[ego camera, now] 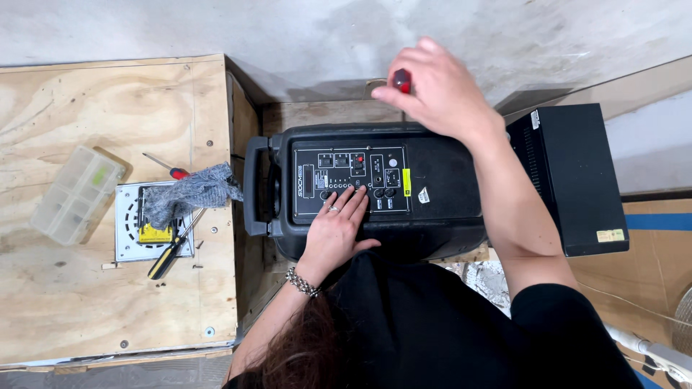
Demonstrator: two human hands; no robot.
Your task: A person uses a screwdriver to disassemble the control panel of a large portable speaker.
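While flat left hand (336,229) presses matte black plastic speaker (375,191), right hand (440,90) grip pinching red-handled screwdriver (401,80).

This looks like a repair workshop. A rough plywood counter (86,302) on the left carries two screwdrivers (171,253), a clear plastic parts organiser (74,193) and a grey rag (193,191) lying over a removed white panel (127,223). A bare concrete wall (288,36) runs along the far side, and cardboard (659,245) lies at the right.
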